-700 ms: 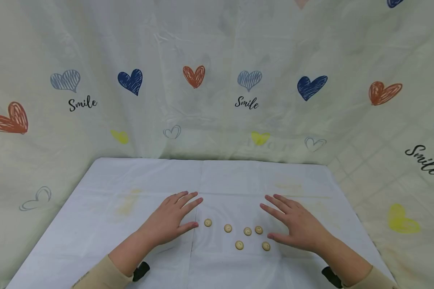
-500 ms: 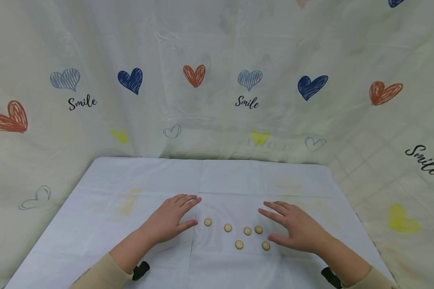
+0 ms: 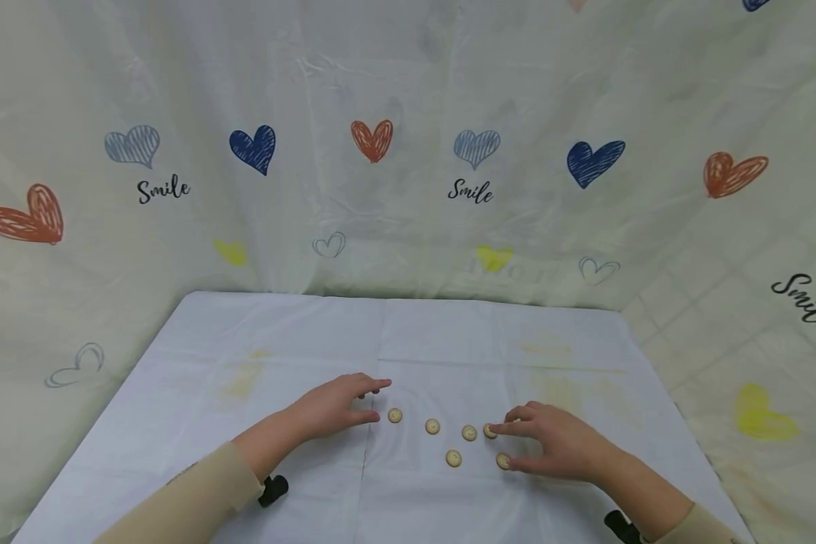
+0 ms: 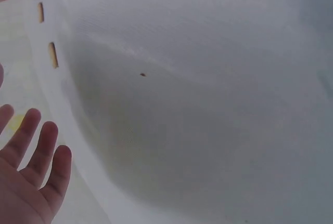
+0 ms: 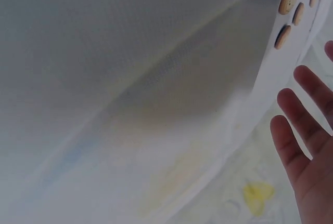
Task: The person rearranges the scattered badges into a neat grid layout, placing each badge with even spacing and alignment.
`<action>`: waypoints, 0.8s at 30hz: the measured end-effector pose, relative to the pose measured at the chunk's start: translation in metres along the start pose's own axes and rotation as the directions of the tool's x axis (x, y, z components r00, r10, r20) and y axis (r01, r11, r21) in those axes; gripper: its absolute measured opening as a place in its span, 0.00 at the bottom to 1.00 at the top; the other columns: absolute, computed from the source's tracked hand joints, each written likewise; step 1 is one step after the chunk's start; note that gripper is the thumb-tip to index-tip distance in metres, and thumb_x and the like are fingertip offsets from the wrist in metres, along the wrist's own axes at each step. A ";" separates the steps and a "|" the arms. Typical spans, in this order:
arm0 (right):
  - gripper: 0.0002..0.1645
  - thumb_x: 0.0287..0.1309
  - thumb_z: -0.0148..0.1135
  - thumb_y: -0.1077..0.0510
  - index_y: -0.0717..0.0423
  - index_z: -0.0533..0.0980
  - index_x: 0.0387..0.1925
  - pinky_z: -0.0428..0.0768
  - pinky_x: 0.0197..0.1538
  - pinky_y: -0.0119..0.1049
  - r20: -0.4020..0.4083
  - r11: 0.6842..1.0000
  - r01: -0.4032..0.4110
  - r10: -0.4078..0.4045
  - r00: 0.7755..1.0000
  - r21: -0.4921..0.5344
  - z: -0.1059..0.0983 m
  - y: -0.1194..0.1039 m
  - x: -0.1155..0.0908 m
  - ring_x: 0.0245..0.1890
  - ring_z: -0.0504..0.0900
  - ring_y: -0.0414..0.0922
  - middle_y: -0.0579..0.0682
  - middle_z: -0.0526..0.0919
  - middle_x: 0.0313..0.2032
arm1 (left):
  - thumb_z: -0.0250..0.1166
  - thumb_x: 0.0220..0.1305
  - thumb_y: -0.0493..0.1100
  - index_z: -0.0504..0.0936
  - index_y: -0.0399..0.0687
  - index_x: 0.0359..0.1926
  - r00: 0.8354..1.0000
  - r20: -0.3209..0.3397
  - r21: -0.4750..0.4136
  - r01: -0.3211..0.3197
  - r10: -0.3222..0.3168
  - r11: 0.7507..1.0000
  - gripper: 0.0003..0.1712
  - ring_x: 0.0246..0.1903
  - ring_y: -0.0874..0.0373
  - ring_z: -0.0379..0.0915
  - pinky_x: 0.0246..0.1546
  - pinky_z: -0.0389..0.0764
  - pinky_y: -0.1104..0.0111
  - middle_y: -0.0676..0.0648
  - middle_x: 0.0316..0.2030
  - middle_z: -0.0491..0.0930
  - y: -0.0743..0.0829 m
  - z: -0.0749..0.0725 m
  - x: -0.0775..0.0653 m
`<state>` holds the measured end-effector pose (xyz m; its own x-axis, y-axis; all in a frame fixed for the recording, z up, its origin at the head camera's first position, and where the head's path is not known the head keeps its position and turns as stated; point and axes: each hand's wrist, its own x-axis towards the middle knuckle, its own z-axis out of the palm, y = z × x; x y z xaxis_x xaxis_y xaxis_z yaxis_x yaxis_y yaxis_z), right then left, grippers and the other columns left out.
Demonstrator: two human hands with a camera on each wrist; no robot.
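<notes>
Several round wooden buttons lie loosely spread on the white-covered table. My left hand (image 3: 336, 406) hovers at the left, its index finger and thumb pointing toward the leftmost button (image 3: 395, 415) and holding nothing. On the other side, my right hand (image 3: 561, 444) reaches in from the right. Its index fingertip overlaps the far right button (image 3: 492, 431), and its thumb tip overlaps the near right button (image 3: 503, 461). Between the hands lie three more, among them the near middle button (image 3: 453, 459). In both wrist views the fingers are spread, apart from the buttons.
A white cloth (image 3: 299, 325) with creases and faint yellow stains covers the table. Behind it hangs a pale curtain (image 3: 408, 75) printed with hearts and "Smile". A black wrist device (image 3: 273, 490) shows below my left sleeve.
My right hand has lowered toward the two right buttons, its fingers drawn closer together. The left hand has turned, its index finger and thumb pointing at the leftmost button. The view has shifted slightly.
</notes>
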<state>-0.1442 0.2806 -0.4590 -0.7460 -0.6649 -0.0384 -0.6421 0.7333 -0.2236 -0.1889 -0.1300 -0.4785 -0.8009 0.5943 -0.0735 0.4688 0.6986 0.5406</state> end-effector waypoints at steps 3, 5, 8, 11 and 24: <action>0.25 0.56 0.68 0.34 0.30 0.82 0.55 0.78 0.48 0.42 0.011 1.000 0.020 -0.020 1.000 0.018 0.004 0.001 0.000 0.46 0.77 0.37 0.31 0.79 0.46 | 0.67 0.65 0.57 0.72 0.64 0.69 0.999 0.031 -0.036 0.024 -0.023 0.999 0.33 0.47 0.63 0.73 0.49 0.74 0.63 0.58 0.52 0.77 0.001 0.003 0.006; 0.24 0.54 0.70 0.37 0.32 0.83 0.53 0.78 0.47 0.40 0.008 0.999 0.044 -0.044 0.999 0.028 0.006 0.002 0.000 0.45 0.77 0.36 0.30 0.79 0.44 | 0.68 0.64 0.56 0.74 0.63 0.67 0.998 0.041 -0.042 0.040 -0.039 0.998 0.31 0.41 0.65 0.72 0.45 0.74 0.65 0.58 0.48 0.78 0.000 0.006 0.011; 0.22 0.52 0.73 0.40 0.35 0.85 0.50 0.78 0.46 0.38 0.007 0.996 0.071 -0.071 0.997 0.045 0.008 0.002 -0.001 0.43 0.76 0.35 0.30 0.79 0.43 | 0.69 0.63 0.55 0.77 0.62 0.65 0.998 0.046 -0.030 0.050 -0.049 0.998 0.29 0.36 0.67 0.70 0.41 0.73 0.68 0.61 0.44 0.77 -0.002 0.011 0.016; 0.20 0.52 0.74 0.42 0.36 0.86 0.48 0.78 0.45 0.38 0.019 0.995 0.074 -0.075 0.997 0.060 0.008 0.003 0.000 0.41 0.75 0.34 0.31 0.79 0.42 | 0.70 0.63 0.54 0.79 0.62 0.62 0.997 0.049 -0.013 0.052 -0.052 0.999 0.26 0.33 0.68 0.69 0.39 0.73 0.69 0.62 0.40 0.76 -0.004 0.015 0.022; 0.19 0.50 0.76 0.44 0.36 0.87 0.46 0.77 0.44 0.36 0.077 0.997 0.051 -0.055 0.995 0.049 0.014 0.012 0.003 0.40 0.74 0.33 0.30 0.78 0.39 | 0.72 0.60 0.49 0.87 0.63 0.51 0.996 0.070 -0.008 0.060 -0.060 0.998 0.17 0.33 0.65 0.69 0.37 0.71 0.69 0.62 0.31 0.73 -0.001 0.019 0.037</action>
<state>-0.1516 0.2855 -0.4758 -0.6936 -0.7132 -0.1013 -0.6701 0.6904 -0.2726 -0.2124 -0.1013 -0.4974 -0.7993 0.5780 -0.1643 0.4163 0.7299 0.5422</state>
